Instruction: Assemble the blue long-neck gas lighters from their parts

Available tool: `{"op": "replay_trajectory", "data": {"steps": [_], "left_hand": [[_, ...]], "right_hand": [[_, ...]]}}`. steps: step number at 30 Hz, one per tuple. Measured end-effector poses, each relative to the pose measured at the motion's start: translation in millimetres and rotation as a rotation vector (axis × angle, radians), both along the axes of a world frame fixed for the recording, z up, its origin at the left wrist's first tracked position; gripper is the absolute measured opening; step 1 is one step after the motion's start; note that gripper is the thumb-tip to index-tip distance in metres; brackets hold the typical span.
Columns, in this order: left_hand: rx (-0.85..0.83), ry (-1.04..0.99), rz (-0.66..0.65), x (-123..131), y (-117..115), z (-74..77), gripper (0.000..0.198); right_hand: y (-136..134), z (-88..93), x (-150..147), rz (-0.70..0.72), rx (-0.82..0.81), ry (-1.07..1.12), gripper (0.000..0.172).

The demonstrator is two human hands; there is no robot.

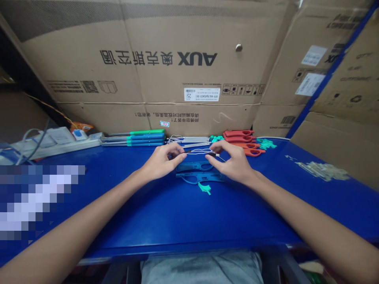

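Above the middle of the table, my left hand point(166, 159) pinches a small dark part point(187, 152) at one end of some thin white wires point(199, 150). The wires run across to my right hand point(232, 161), whose thumb and fingers are closed on another small dark piece point(212, 155) and a white lead. What these dark parts are, I cannot make out. Just below the hands lie two blue plastic handle halves point(203, 177), the farther one partly hidden. A teal plastic trigger-shaped piece point(205, 188) rests against the nearer half.
Behind the hands are green and blue-handled tools point(146, 138), metal rods point(194, 140), red and orange handle shells point(241, 138) and teal pieces point(266, 143). A power strip point(59, 142) stands left, and small clear bags point(324, 170) lie right. Cardboard point(166, 83) walls the back.
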State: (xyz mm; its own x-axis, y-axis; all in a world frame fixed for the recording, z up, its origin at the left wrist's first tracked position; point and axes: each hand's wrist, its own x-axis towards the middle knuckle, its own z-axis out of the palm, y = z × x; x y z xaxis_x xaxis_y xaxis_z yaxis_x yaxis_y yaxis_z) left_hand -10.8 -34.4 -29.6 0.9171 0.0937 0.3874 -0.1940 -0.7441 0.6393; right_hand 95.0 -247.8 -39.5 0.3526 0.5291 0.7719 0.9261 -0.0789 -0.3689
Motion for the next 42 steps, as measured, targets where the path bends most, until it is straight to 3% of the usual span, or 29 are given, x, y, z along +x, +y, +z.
{"op": "replay_trajectory", "data": {"steps": [11,15,22,27,36,42], "left_hand": [[0.098,0.038,-0.029,0.8,3.6,-2.3,0.034],[0.124,0.06,-0.068,1.2,5.5,-2.7,0.037],[0.177,0.13,-0.163,0.1,7.9,-2.4,0.038],[0.231,0.148,-0.238,0.3,10.4,-2.9,0.034],[0.268,0.147,-0.133,2.1,14.1,-5.1,0.036],[0.158,0.157,-0.072,4.9,17.8,-10.0,0.034]], "right_hand": [[-0.5,1.9,-3.3,-0.002,0.011,-0.083,0.011],[-0.6,2.7,-5.4,0.057,0.008,-0.1,0.013],[1.9,1.8,-8.5,0.177,0.033,0.148,0.02],[1.5,2.3,-5.7,0.179,0.046,0.205,0.021],[2.3,-0.2,-3.5,0.162,0.032,0.291,0.018],[5.5,-3.4,-3.2,0.164,0.05,0.364,0.021]]}}
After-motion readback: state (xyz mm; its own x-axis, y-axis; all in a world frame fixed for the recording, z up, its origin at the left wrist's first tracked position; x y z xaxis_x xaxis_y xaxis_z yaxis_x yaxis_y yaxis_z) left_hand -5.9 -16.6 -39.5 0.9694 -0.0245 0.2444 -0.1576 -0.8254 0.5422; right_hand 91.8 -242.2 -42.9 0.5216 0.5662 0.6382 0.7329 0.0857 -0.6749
